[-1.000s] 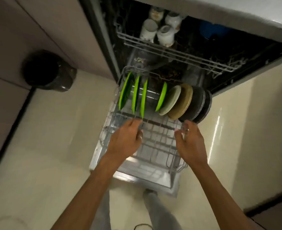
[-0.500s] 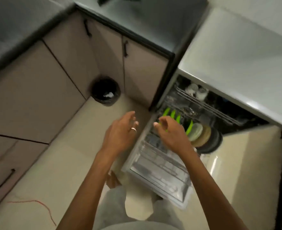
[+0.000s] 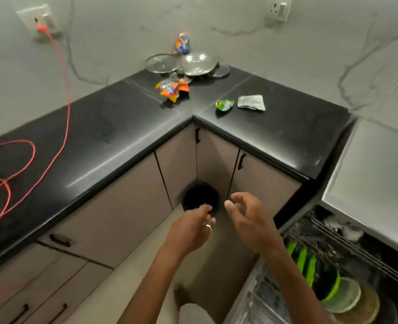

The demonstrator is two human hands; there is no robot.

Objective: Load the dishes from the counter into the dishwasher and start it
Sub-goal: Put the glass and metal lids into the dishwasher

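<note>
My left hand point(image 3: 191, 228) and my right hand point(image 3: 247, 216) hang in the air in front of the corner cabinets, both empty with fingers loosely curled. The open dishwasher point(image 3: 347, 258) is at the lower right; its pulled-out lower rack point(image 3: 263, 298) carries green plates point(image 3: 303, 258), a pale plate point(image 3: 343, 295) and a tan plate point(image 3: 366, 302). White cups point(image 3: 347, 230) sit in the upper rack. On the black counter point(image 3: 123, 136), in the far corner, stand a glass bowl point(image 3: 198, 63), a glass lid point(image 3: 161, 64) and a flat lid point(image 3: 221, 70).
Crumpled wrappers point(image 3: 173, 88) lie on the counter, with a green wrapper point(image 3: 224, 105) and a silver wrapper point(image 3: 251, 102) nearby. A red cable point(image 3: 64, 90) runs from a wall socket across the left counter. A black bin point(image 3: 200, 197) stands on the floor in the cabinet corner.
The view has swung up and left from the lower rack to the counter corner. Both hands have come off the rack and risen, empty.
</note>
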